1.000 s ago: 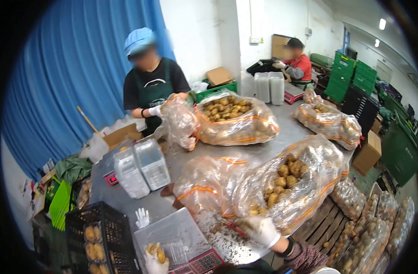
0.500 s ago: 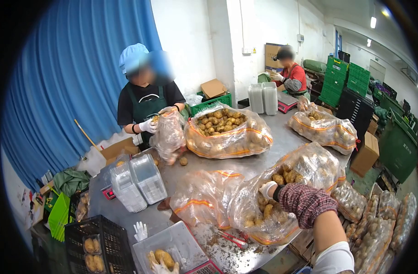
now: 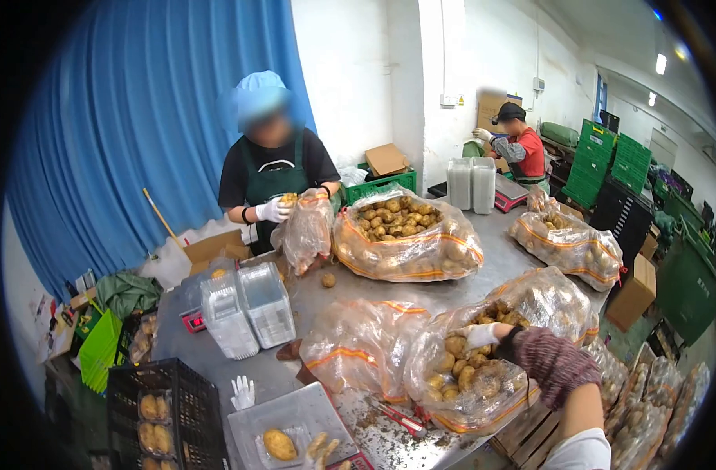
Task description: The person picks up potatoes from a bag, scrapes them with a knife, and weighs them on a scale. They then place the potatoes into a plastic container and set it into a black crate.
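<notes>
My right hand (image 3: 478,335), in a white glove with a checked sleeve cover above it, reaches into an opened clear plastic bag (image 3: 546,294) of potatoes. Its fingertips rest against the potatoes (image 3: 466,368), and whether they grip one cannot be made out. At the bottom edge my left hand (image 3: 320,452), in a soiled glove and partly cut off, has its fingers apart. Left of it, one potato (image 3: 279,444) lies in a clear tray on a scale (image 3: 363,462). An empty-looking white glove (image 3: 243,392) lies behind the tray.
Stacked clear punnets (image 3: 265,305), a crumpled bag (image 3: 358,345) and a red-handled tool (image 3: 403,421) lie on the metal table (image 3: 311,294). A black crate (image 3: 166,376) holds packed potatoes. Across stands a co-worker (image 3: 275,176) holding a bag; another person (image 3: 522,149) works behind.
My left hand has moved right, off the potatoes in the tray; one potato now shows there. My right hand has shifted slightly within the bag. The view has shifted a little.
</notes>
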`<state>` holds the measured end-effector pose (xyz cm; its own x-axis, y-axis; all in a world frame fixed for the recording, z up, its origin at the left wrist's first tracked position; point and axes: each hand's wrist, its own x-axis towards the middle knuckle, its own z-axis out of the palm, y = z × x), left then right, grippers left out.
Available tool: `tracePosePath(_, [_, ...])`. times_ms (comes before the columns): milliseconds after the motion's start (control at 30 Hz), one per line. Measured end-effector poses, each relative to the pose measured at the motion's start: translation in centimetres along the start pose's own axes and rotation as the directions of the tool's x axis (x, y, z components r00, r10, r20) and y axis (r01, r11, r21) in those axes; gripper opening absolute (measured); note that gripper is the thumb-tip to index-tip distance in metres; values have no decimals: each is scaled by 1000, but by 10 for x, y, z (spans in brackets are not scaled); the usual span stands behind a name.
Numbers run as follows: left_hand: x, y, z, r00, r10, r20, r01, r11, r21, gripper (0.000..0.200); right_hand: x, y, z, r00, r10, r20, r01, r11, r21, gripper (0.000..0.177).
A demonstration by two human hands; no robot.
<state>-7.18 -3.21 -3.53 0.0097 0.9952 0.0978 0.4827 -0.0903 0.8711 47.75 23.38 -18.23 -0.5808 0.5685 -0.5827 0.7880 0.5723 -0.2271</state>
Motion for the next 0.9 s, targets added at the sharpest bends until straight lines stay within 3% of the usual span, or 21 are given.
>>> tracePosePath(33, [2,4,7,992,-2,130,14,995,-99,50,-56,-77,-51,992,87,-95,-33,887,461,81])
tracePosePath(67, [5,11,13,967,14,256,37,980,-193,52,-120,-172,-117,967,172,-188,56,579,814,81])
tracePosePath(133, [15,43,30,939,202,279,-100,935,-341,55,-149,-233,-120,940,67,-335,316,203,927,88])
tracePosePath(167, [19,45,44,928,186,322,-40,911,-410,56,-148,-257,-115,900,66,-431,410,213,887,88])
tracePosePath(200, [21,47,56,914,170,368,26,881,-472,58,-153,-281,-115,871,68,-486,441,329,835,84])
tracePosePath(267, [31,81,56,897,138,420,144,807,-572,80,-142,-326,-101,835,162,-526,431,403,807,73])
tracePosePath(300, [31,85,61,898,122,423,155,812,-562,80,-132,-344,-90,816,201,-542,405,472,783,69])
tracePosePath(367, [34,79,70,945,244,218,-53,771,-635,80,-127,-394,-102,763,240,-601,356,619,700,61])
tracePosePath(400, [35,71,69,949,230,217,-47,780,-624,80,-110,-407,-87,658,262,-706,352,722,595,51])
tracePosePath(467, [36,59,62,975,177,137,-90,870,-484,67,-93,-422,-79,544,335,-769,394,707,587,39])
tracePosePath(500, [33,65,55,966,228,125,-159,898,-411,48,-85,-427,-73,545,337,-768,405,696,593,39])
tracePosePath(567, [25,51,57,981,154,119,-88,897,-432,44,-72,-431,-62,362,376,-853,457,725,514,33])
tracePosePath(667, [15,41,60,995,34,93,15,876,-482,45,-65,-428,-55,400,462,-792,456,649,609,32])
tracePosePath(700, [13,41,60,997,9,79,34,850,-525,42,-57,-418,-43,460,539,-705,379,599,706,34])
tracePosePath(800, [12,51,54,997,-59,54,80,789,-609,39,-67,-420,-45,519,468,-715,461,551,696,35])
tracePosePath(833, [13,57,49,993,-102,51,111,754,-647,38,-82,-439,-62,650,479,-590,533,266,803,38])
tracePosePath(867, [14,60,45,993,-104,46,110,755,-647,38,-85,-445,-69,743,429,-513,370,376,850,44])
tracePosePath(900, [16,62,41,998,-39,49,59,832,-552,37,-70,-446,-54,547,439,-712,442,571,692,46])
